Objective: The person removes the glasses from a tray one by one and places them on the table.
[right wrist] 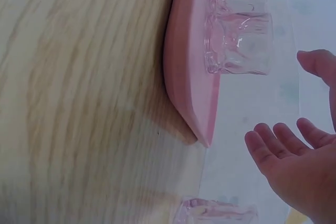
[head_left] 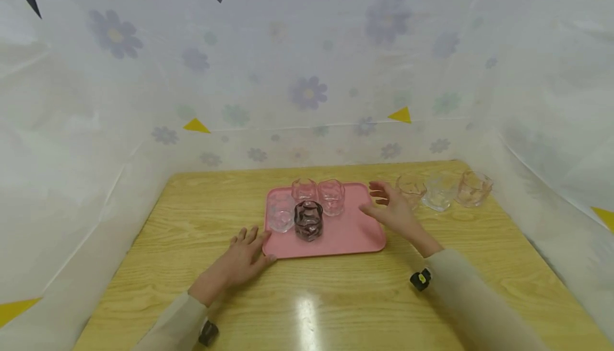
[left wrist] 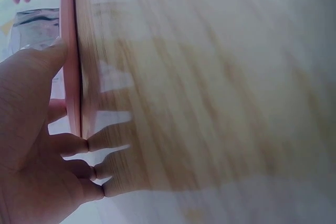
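Observation:
My left hand (head_left: pixel 242 259) lies at the front left corner of a pink tray (head_left: pixel 355 239), its fingers spread on the table and its thumb at the rim. In the left wrist view, the thumb (left wrist: pixel 50 59) overlaps the tray's edge. Over the tray's right side hovers my right hand (head_left: pixel 395 213), fingers loosely bent with nothing between them. On the tray, a dark smoky glass (head_left: pixel 308 222) stands in front of two pinkish glasses (head_left: pixel 331 197), with clear glass (head_left: pixel 281 219) to its left. The right wrist view shows a pinkish glass (right wrist: pixel 241 43) apart from the right hand.
Right of the tray, a pink-tinted glass (head_left: pixel 411 188), a clear glass (head_left: pixel 438 194) and a peach-tinted glass (head_left: pixel 474 190) stand in a row on the wooden table (head_left: pixel 211 202). White flowered sheeting (head_left: pixel 307 63) encloses the table's back and sides.

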A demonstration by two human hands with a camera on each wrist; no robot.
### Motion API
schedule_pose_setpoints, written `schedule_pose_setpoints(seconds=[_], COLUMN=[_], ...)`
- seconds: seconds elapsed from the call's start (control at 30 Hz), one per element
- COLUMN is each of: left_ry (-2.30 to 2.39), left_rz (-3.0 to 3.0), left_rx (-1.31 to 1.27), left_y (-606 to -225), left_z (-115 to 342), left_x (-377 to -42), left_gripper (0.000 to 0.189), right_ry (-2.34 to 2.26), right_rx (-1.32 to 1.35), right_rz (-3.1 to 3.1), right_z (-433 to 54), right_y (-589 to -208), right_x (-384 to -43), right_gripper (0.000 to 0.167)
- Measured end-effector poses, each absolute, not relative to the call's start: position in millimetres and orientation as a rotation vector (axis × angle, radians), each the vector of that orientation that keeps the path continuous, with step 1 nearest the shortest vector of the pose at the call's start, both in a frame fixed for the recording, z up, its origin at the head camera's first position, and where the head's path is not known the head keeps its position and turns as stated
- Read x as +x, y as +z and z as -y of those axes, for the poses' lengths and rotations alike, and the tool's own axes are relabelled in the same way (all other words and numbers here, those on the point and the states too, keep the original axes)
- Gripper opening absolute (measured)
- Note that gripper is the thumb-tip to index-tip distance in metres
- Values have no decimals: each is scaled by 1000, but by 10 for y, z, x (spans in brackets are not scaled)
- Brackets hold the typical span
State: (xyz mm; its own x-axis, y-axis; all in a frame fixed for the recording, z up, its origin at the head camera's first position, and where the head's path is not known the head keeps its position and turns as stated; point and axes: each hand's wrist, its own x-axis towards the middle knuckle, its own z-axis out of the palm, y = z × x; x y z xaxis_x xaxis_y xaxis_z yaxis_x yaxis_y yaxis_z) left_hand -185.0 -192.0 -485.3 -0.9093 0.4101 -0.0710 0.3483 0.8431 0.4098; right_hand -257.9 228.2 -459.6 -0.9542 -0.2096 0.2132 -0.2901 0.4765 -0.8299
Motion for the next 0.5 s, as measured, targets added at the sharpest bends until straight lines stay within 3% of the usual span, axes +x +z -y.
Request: schedule_pose_setpoints(seconds=[0.5], left_ry=[609], left_rz=[-2865], left_rx=[589], left_y=[-4831], left_z=[1924], left_x=[-1836], left_gripper=[74], right_ry=[1607], right_rx=[466], right_rz=[2658], right_z=[-1818], right_y=[-4743], right_x=[-2764], right_gripper=[83])
